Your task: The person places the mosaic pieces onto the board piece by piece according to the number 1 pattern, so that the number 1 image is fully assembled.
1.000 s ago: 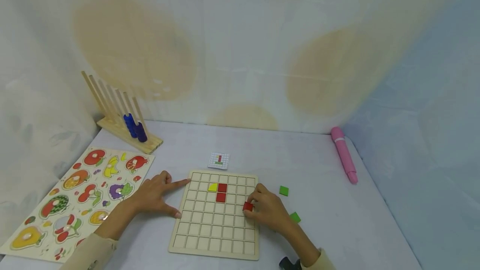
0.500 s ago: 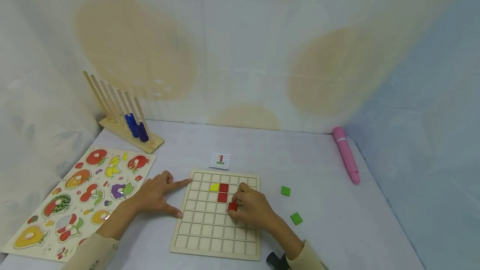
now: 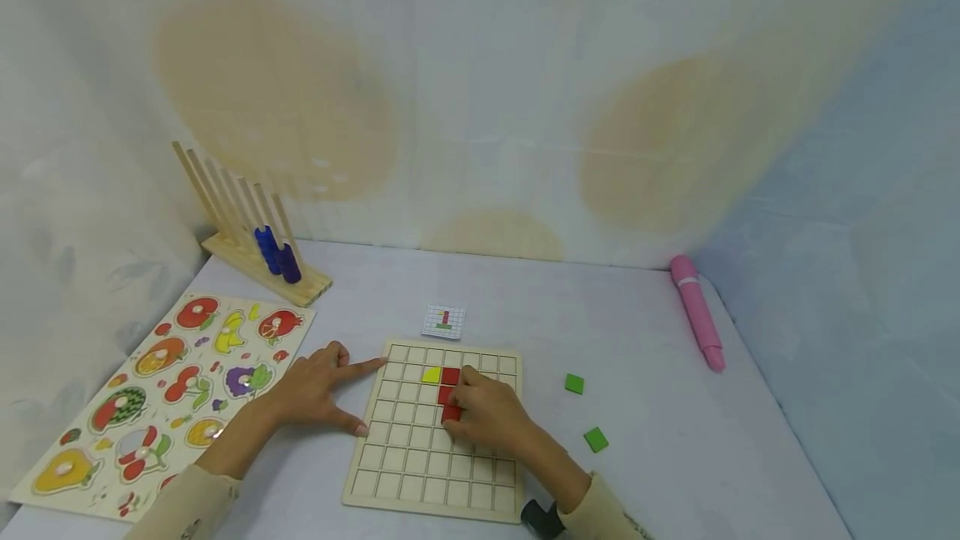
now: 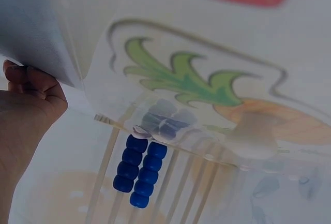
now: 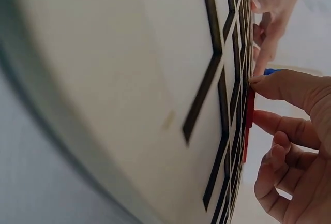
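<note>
A square wooden grid board [image 3: 420,463] lies flat before me. My left hand [image 3: 311,390] rests at its left edge, index finger and thumb spread along the side. Between thumb and index finger, my right hand [image 3: 491,413] pinches a red square tile [image 3: 452,413] at the board, just below another red tile [image 3: 446,395]. One more red tile and a yellow tile [image 3: 432,375] sit side by side in the row above. In the right wrist view, the thumb and fingertip meet the pinched tile's edges. A small pattern card [image 3: 444,322] lies behind the board.
Two green tiles [image 3: 574,383] lie right of the board. A fruit puzzle board [image 3: 168,407] covers the left side, with a wooden peg stand [image 3: 266,269] bearing blue beads behind it. A pink marker-shaped object [image 3: 697,312] lies at the far right.
My right hand has moved left across the board with the red tile, from near its right edge to just under the other red tiles. The left hand keeps its place.
</note>
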Motion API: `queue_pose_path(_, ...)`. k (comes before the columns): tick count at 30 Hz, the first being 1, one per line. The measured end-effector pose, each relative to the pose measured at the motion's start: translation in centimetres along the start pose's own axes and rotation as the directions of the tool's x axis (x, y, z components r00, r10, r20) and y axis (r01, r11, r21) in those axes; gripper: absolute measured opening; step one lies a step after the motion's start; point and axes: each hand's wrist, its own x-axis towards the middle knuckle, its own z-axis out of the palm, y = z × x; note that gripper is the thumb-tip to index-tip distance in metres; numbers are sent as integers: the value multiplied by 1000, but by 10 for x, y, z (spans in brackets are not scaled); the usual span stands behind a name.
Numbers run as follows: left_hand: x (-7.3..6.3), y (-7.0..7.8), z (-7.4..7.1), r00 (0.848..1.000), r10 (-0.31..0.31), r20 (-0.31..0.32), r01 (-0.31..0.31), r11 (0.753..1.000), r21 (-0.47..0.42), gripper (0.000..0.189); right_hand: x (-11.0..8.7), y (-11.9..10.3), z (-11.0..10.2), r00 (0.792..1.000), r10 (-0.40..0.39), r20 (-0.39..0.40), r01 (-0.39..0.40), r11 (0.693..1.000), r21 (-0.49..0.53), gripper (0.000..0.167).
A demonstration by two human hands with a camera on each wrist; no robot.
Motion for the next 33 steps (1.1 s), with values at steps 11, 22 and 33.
queue_pose_path(11,1,3,-5,1000,-8,17,8,1000,-6,103,0,-2,4,998,-53,-39,53,998,-19,25)
queue_pose_path(22,-1,3,-1,1000,-3,11,4,1000,-19,102,-4,-1,10,997,-49,-53,45,997,-69,32)
queue_pose_path(33,0,2,-2,1000,-2,13,3,1000,-11,103,-24,22,-12,994,85,-71,-80,994,73,56)
